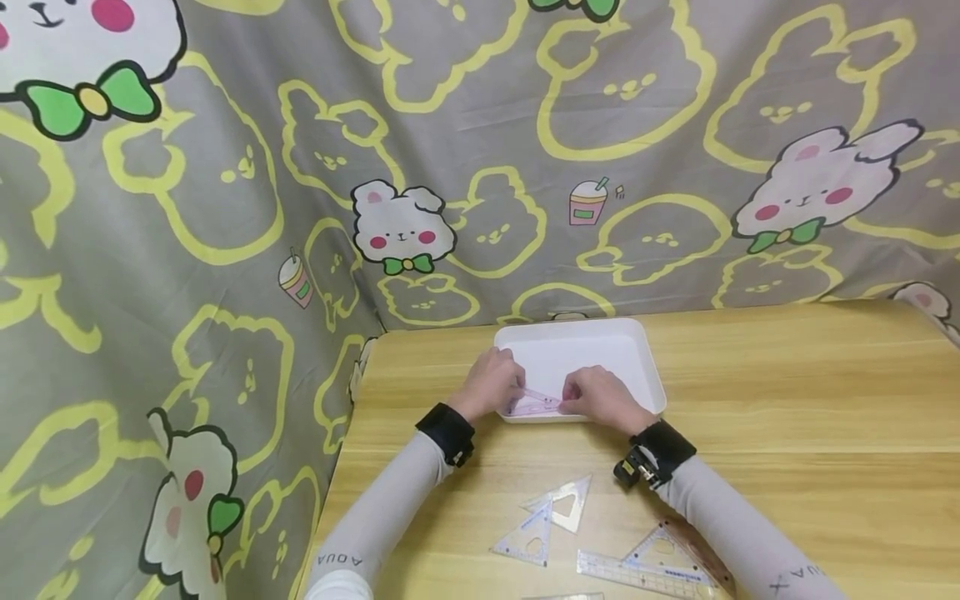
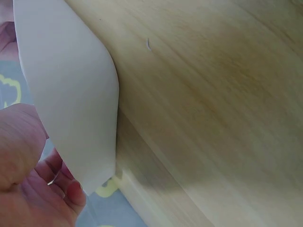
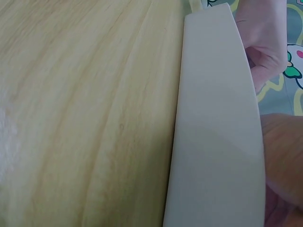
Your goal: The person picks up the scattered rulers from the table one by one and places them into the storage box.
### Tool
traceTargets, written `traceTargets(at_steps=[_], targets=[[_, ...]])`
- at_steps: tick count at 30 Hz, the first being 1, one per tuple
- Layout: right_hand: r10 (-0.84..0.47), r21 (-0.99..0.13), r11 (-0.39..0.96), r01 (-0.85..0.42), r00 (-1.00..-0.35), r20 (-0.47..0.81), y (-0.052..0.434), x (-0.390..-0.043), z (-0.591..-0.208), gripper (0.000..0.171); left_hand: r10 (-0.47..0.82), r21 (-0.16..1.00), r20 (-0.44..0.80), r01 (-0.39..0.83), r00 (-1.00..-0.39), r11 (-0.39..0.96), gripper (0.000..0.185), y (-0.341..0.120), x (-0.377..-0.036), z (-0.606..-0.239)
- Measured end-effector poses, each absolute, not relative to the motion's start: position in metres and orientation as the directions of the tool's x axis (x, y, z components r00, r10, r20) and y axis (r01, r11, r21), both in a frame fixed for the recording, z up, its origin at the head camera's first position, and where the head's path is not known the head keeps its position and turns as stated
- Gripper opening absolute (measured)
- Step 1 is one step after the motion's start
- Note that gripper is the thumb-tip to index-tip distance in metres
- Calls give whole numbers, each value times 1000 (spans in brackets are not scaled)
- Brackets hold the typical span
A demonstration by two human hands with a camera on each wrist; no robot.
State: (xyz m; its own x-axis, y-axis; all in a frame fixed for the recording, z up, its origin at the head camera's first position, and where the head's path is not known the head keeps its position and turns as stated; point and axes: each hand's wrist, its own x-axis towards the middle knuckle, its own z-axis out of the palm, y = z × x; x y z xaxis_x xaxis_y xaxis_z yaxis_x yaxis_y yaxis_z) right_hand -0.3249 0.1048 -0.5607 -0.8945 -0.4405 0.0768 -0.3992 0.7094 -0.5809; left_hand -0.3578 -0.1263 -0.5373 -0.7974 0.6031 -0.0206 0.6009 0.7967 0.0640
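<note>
Inside the near part of a white tray (image 1: 581, 333) lies a clear pink set square (image 1: 536, 408), its long edges meeting in a point at the right. My left hand (image 1: 491, 383) pinches its left end with bent fingers. At the right tip, my right hand (image 1: 603, 396) grips it between thumb and fingers. Both wrists reach over the near rim. In the left wrist view the tray wall hides most of what the left hand (image 2: 33, 179) holds. The right wrist view shows only part of the right hand (image 3: 284, 165) behind the wall.
Nearer on the wooden table (image 1: 787, 392) lie two clear set squares, one (image 1: 528, 537) touching another (image 1: 572, 504). A clear ruler (image 1: 637, 575) and a further set square (image 1: 671, 558) lie by the right forearm. A patterned curtain (image 1: 480, 208) hangs behind and at the left.
</note>
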Motion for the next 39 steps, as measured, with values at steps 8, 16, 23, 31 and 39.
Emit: traceTargets(at_steps=[8,16,23,31,39], targets=[[-409,-567,718,-403,-904,124,105,-306,-548,17,532,237,98,538,-841,809,15,-132,-333,-532],[-423,-547,653,-524,-851,310,92,-260,-532,29,423,484,129,430,-897,762,26,-151,-273,-527],[-566,-518,589,-620,-774,283,78,-223,-532,37,445,562,-30,353,-895,748,36,-167,-218,-526],[-661,-491,564,-664,-720,215,71,-192,-545,52,415,466,-117,320,-902,825,64,-156,-173,-539],[-703,-437,560,-704,-683,198,68,-175,-560,48,436,364,-48,390,-899,846,66,-143,-149,-556]])
